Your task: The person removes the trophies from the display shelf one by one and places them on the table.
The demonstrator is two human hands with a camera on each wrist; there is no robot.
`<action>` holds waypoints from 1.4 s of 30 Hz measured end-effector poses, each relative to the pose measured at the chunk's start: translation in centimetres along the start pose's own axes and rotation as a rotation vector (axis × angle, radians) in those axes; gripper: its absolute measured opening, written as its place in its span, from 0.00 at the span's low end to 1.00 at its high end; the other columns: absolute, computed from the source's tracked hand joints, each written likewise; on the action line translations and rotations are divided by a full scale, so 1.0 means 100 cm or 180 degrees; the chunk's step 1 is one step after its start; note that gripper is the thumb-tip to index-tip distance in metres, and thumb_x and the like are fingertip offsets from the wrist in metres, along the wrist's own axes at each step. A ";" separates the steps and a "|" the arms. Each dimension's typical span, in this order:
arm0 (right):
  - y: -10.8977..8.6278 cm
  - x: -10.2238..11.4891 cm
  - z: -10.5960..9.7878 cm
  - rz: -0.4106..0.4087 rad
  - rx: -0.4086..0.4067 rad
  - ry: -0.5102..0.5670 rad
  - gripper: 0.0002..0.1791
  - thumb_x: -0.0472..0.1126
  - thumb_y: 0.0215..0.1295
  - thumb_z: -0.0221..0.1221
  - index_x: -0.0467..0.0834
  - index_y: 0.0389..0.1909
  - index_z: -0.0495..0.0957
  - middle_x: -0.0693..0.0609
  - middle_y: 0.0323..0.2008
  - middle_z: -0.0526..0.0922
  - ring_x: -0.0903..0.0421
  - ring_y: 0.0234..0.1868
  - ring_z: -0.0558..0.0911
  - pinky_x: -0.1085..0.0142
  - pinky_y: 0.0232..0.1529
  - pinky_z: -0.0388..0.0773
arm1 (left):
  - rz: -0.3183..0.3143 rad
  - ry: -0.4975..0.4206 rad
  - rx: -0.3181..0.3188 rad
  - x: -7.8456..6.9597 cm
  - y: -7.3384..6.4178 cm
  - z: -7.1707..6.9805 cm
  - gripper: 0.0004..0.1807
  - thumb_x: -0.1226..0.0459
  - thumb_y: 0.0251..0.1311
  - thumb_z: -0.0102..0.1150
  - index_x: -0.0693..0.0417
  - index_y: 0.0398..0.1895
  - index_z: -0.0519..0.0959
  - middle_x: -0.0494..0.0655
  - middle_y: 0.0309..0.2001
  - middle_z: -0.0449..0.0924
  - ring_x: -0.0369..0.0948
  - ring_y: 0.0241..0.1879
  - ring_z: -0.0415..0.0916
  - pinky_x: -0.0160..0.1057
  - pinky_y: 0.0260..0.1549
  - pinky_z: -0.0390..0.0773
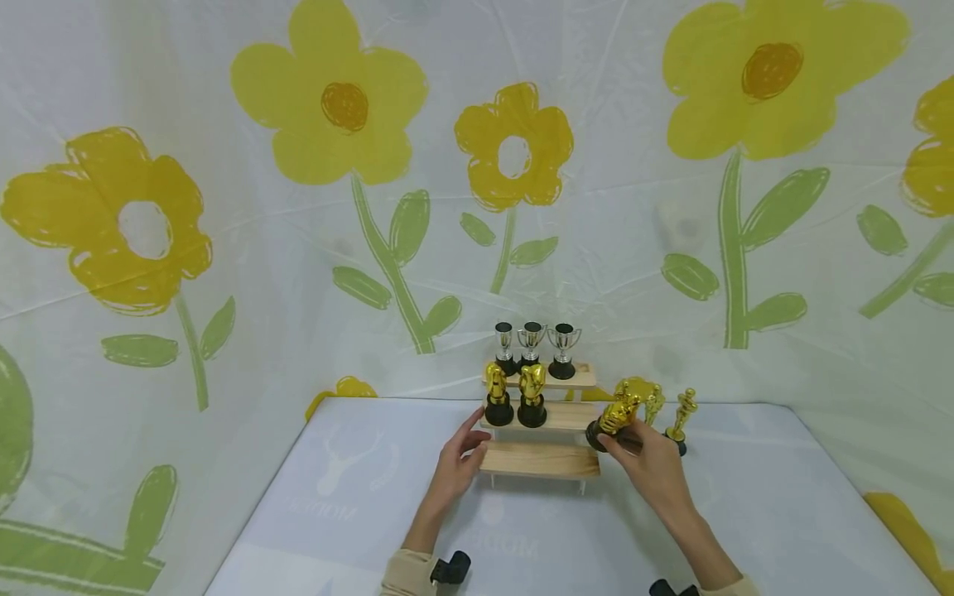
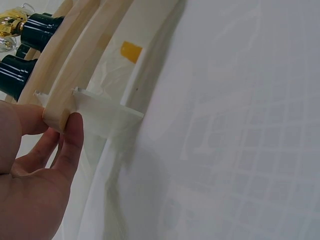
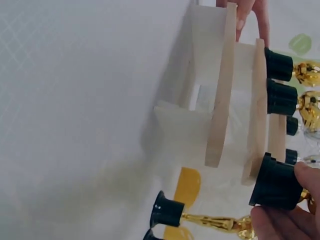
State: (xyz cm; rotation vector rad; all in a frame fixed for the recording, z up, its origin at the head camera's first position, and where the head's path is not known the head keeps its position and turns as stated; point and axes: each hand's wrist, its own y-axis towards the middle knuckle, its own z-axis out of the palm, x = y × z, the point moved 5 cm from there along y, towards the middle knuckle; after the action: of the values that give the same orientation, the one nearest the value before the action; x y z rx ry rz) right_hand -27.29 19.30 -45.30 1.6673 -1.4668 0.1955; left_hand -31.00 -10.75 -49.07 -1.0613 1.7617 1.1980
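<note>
A gold trophy (image 1: 614,417) tilts within the right grip (image 1: 652,460).

White table (image 1: 298,513), wooden three-tier shelf (image 1: 540,459) and gold figurines (image 1: 681,415) on it, silver cups (image 1: 564,340) up top, gold trophies (image 1: 532,397) mid-tier

Right hand (image 1: 656,466) gripping gold trophy (image 1: 617,416), left hand (image 1: 456,465) touching shelf (image 1: 540,458)

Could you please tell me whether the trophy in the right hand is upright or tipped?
Tipped: in the head view, the trophy leans rightward from its black base.
</note>
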 end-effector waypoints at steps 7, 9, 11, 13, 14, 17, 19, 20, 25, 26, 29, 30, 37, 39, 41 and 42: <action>-0.004 -0.010 -0.008 0.0021 -0.0189 0.0015 0.16 0.44 0.58 0.69 0.37 0.39 0.82 0.38 0.34 0.88 0.47 0.32 0.89 0.64 0.29 0.83 | -0.0045 -0.0005 0.0033 0.000 0.000 -0.001 0.31 0.76 0.67 0.50 0.59 0.73 0.61 0.73 0.50 0.78 0.62 0.53 0.78 0.42 0.46 0.80; -0.004 -0.012 -0.010 0.0006 -0.0220 -0.0009 0.15 0.44 0.58 0.69 0.37 0.39 0.82 0.39 0.34 0.88 0.47 0.32 0.88 0.64 0.29 0.83 | -0.0032 0.0002 0.0031 0.002 0.000 -0.001 0.31 0.76 0.67 0.50 0.59 0.73 0.61 0.73 0.50 0.78 0.63 0.53 0.78 0.43 0.47 0.81; -0.005 -0.014 -0.012 0.0003 -0.0238 -0.0027 0.14 0.44 0.57 0.70 0.38 0.38 0.83 0.40 0.33 0.89 0.47 0.31 0.88 0.64 0.28 0.83 | -0.0034 0.0025 0.0000 0.007 0.001 0.000 0.31 0.76 0.67 0.50 0.59 0.73 0.61 0.73 0.50 0.78 0.63 0.53 0.78 0.43 0.47 0.81; -0.006 -0.017 -0.011 0.0029 -0.0200 -0.0050 0.14 0.44 0.57 0.70 0.38 0.39 0.82 0.40 0.33 0.89 0.47 0.31 0.88 0.63 0.28 0.83 | -0.0027 0.0048 -0.0048 0.015 0.002 0.001 0.31 0.76 0.67 0.50 0.57 0.73 0.61 0.73 0.49 0.78 0.63 0.52 0.78 0.44 0.47 0.81; -0.007 -0.019 -0.011 0.0055 -0.0167 -0.0072 0.15 0.44 0.57 0.70 0.38 0.39 0.82 0.40 0.33 0.89 0.47 0.31 0.88 0.63 0.28 0.83 | -0.0022 0.0069 -0.0069 0.019 0.003 0.002 0.31 0.75 0.67 0.51 0.56 0.73 0.62 0.72 0.49 0.79 0.62 0.52 0.79 0.43 0.46 0.81; -0.007 -0.027 -0.006 0.0176 -0.0017 -0.0115 0.16 0.45 0.57 0.70 0.38 0.40 0.82 0.39 0.34 0.88 0.46 0.32 0.89 0.62 0.29 0.84 | -0.0021 0.0101 -0.0101 0.031 0.005 0.002 0.32 0.74 0.67 0.51 0.52 0.74 0.62 0.69 0.49 0.80 0.59 0.52 0.80 0.41 0.46 0.81; -0.008 -0.031 -0.002 0.0232 0.0078 -0.0135 0.17 0.46 0.58 0.69 0.37 0.41 0.82 0.38 0.36 0.88 0.45 0.34 0.88 0.61 0.31 0.84 | -0.0024 0.0098 -0.0081 0.036 0.006 0.002 0.32 0.72 0.67 0.52 0.49 0.74 0.62 0.67 0.50 0.81 0.56 0.52 0.80 0.38 0.45 0.80; -0.008 -0.033 0.000 0.0250 0.0116 -0.0146 0.17 0.45 0.58 0.69 0.37 0.42 0.81 0.37 0.37 0.88 0.44 0.35 0.88 0.60 0.31 0.84 | -0.0038 0.0082 -0.0073 0.037 0.006 0.002 0.32 0.72 0.68 0.52 0.47 0.74 0.62 0.66 0.50 0.81 0.56 0.52 0.80 0.36 0.45 0.80; -0.008 -0.041 0.007 0.0276 0.0232 -0.0288 0.18 0.45 0.57 0.69 0.34 0.39 0.80 0.35 0.36 0.87 0.41 0.38 0.87 0.57 0.33 0.84 | -0.0105 0.0008 -0.0059 0.038 0.006 0.001 0.32 0.70 0.68 0.53 0.40 0.73 0.63 0.65 0.50 0.81 0.54 0.53 0.80 0.32 0.45 0.79; -0.008 -0.043 0.009 0.0294 0.0260 -0.0336 0.18 0.45 0.57 0.69 0.34 0.39 0.80 0.35 0.35 0.87 0.40 0.37 0.87 0.56 0.33 0.84 | -0.0104 0.0015 -0.0065 0.038 0.006 0.001 0.32 0.70 0.68 0.53 0.41 0.73 0.63 0.65 0.50 0.81 0.54 0.53 0.80 0.32 0.45 0.79; -0.008 -0.048 0.014 0.0369 0.0391 -0.0443 0.18 0.45 0.57 0.69 0.34 0.37 0.80 0.35 0.35 0.87 0.40 0.38 0.87 0.53 0.35 0.84 | -0.0057 0.0072 -0.0079 0.035 0.006 0.002 0.32 0.71 0.68 0.52 0.46 0.74 0.62 0.66 0.50 0.81 0.55 0.52 0.80 0.35 0.45 0.79; -0.008 -0.049 0.016 0.0385 0.0448 -0.0476 0.18 0.46 0.57 0.69 0.34 0.38 0.80 0.35 0.35 0.87 0.40 0.38 0.87 0.52 0.36 0.83 | -0.0053 0.0078 -0.0087 0.033 0.005 0.002 0.31 0.72 0.68 0.52 0.48 0.74 0.62 0.67 0.50 0.80 0.56 0.52 0.80 0.36 0.44 0.80; -0.006 -0.056 0.024 0.0391 0.0760 -0.0555 0.21 0.44 0.58 0.68 0.29 0.42 0.80 0.33 0.38 0.86 0.38 0.40 0.86 0.49 0.38 0.82 | -0.0060 0.0012 0.0006 0.005 0.001 0.000 0.31 0.76 0.67 0.49 0.60 0.73 0.61 0.73 0.50 0.78 0.63 0.52 0.78 0.42 0.45 0.80; -0.006 -0.057 0.025 0.0414 0.0801 -0.0528 0.21 0.43 0.58 0.68 0.29 0.43 0.80 0.33 0.39 0.86 0.37 0.41 0.86 0.49 0.39 0.82 | -0.0064 0.0015 0.0038 0.001 0.000 -0.001 0.31 0.75 0.67 0.50 0.60 0.73 0.61 0.72 0.50 0.79 0.62 0.52 0.78 0.41 0.46 0.80; -0.004 -0.058 0.026 0.0441 0.0842 -0.0494 0.21 0.43 0.59 0.68 0.28 0.43 0.79 0.32 0.39 0.86 0.37 0.42 0.85 0.49 0.39 0.82 | -0.0082 0.0030 0.0025 0.005 0.001 0.000 0.31 0.74 0.67 0.50 0.56 0.73 0.61 0.71 0.50 0.79 0.60 0.52 0.79 0.38 0.45 0.80; -0.004 -0.058 0.026 0.0453 0.0857 -0.0483 0.21 0.42 0.59 0.67 0.28 0.43 0.79 0.32 0.39 0.86 0.36 0.42 0.85 0.49 0.39 0.82 | -0.0099 0.0027 0.0014 0.011 0.002 0.000 0.31 0.74 0.68 0.50 0.53 0.74 0.61 0.69 0.50 0.80 0.59 0.53 0.79 0.37 0.45 0.79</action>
State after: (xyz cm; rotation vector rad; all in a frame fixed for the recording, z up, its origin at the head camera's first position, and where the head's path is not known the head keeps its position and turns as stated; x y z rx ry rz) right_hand -29.72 21.74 -50.69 1.8234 -1.7369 0.3652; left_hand -31.61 -10.91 -49.95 -1.0889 1.7474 1.1716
